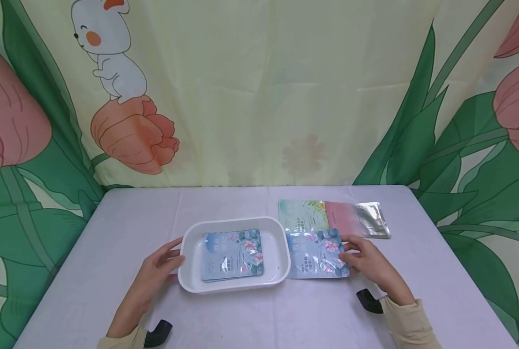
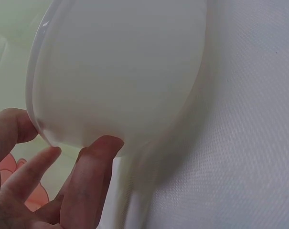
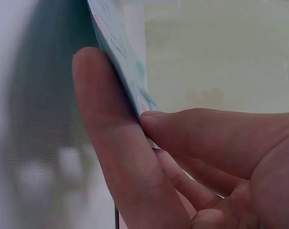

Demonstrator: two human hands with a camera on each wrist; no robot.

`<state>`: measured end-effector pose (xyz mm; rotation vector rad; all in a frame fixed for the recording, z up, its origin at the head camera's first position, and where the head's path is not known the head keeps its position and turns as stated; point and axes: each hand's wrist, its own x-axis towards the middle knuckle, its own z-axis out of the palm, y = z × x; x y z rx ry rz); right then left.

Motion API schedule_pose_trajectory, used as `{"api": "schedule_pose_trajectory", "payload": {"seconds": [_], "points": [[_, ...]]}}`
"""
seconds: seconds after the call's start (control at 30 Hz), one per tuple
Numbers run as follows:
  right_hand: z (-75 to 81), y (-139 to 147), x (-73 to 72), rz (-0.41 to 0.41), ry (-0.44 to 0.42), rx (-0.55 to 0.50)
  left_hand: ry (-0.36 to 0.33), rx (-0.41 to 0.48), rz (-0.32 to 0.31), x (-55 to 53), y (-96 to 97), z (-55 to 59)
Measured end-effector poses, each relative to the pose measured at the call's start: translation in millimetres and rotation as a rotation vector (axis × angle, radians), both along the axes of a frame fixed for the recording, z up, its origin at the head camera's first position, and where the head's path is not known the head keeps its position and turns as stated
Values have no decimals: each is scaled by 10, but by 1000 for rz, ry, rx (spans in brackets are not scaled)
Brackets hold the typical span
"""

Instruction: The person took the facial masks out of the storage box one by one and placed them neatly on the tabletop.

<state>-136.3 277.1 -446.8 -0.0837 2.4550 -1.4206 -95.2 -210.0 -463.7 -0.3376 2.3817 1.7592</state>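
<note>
A white plastic tray (image 1: 189, 286) sits on the table, its near-left end held by the left hand (image 1: 156, 266). In the left wrist view, the thumb (image 2: 103, 148) lies against the white tray (image 2: 120, 71), with other fingers at its rim. Inside the tray lie flat blue floral sachets (image 1: 230, 257), at least two stacked. To the tray's right, the right hand (image 1: 368, 259) pinches the right edge of another blue sachet (image 1: 316, 257). The right wrist view shows that blue sachet (image 3: 118, 52) between thumb and finger, seen nearly edge-on.
Behind the held sachet lie a green sachet (image 1: 300, 215) and a pink-and-silver sachet (image 1: 351, 218). A white cloth (image 1: 259, 320) covers the table. A printed curtain (image 1: 250, 97) hangs behind the far edge. A black strap piece (image 1: 369, 301) sits by the right cuff.
</note>
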Motion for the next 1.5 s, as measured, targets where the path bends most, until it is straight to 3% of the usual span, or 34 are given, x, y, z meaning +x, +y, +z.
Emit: {"api": "schedule_pose_trajectory", "payload": {"seconds": [0.23, 0.5, 1.07, 1.5], "points": [[-76, -32, 12, -12, -26, 43, 1, 1, -2, 2, -2, 3], [-82, -63, 26, 24, 14, 83, 3, 4, -2, 3, -3, 3], [-9, -52, 73, 6, 197, 313, 8, 2, -7, 3, -5, 5], [84, -125, 75, 11, 246, 293, 2, 1, -3, -7, -20, -37]]}}
